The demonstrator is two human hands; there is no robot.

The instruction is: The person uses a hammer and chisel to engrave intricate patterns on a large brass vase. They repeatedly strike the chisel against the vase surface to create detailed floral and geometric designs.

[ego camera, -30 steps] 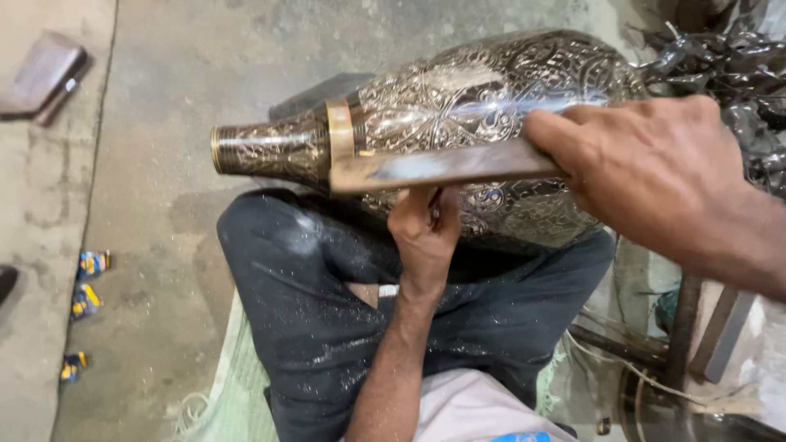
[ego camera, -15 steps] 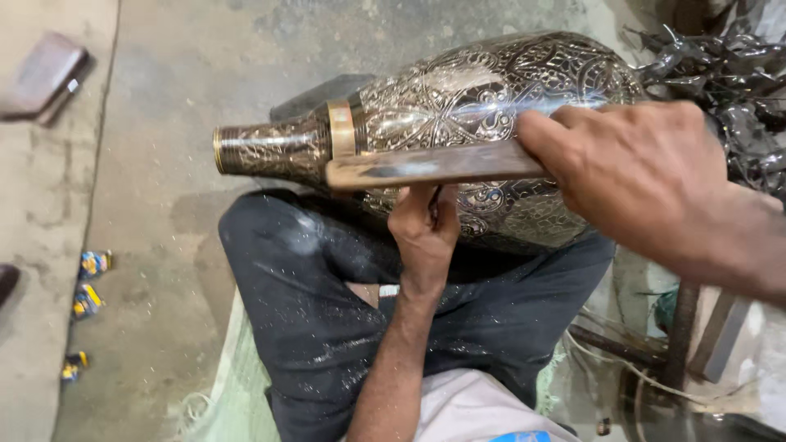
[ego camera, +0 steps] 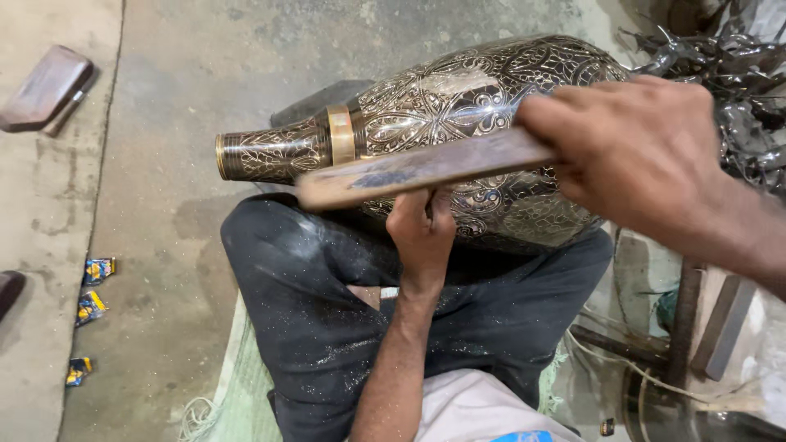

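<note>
My right hand is closed around one end of a flat, worn wooden bat, which lies along the side of the large engraved metal vase with dark and silvery floral patterns. The vase rests on its side across my lap, over my dark dusty trousers, its narrow neck pointing left with a plain brass-coloured band around it. My left hand is curled shut just under the bat, its fingers pressed against the belly of the vase; whatever small tool it may pinch is hidden, so I cannot tell.

To do this well, I judge I should keep the left hand braced firm on the metal so its point does not skate over the pattern, and bring the bat down flat and short, so the vase does not roll off my thigh.

For room: the bare concrete floor to the left lies open, with only a brown wooden block well away and a few small bright wrappers near the seam. To the right it is tight: a heap of dark twisted metal pieces sits just beside the vase's base, and wooden slats crowd near my right knee.
</note>
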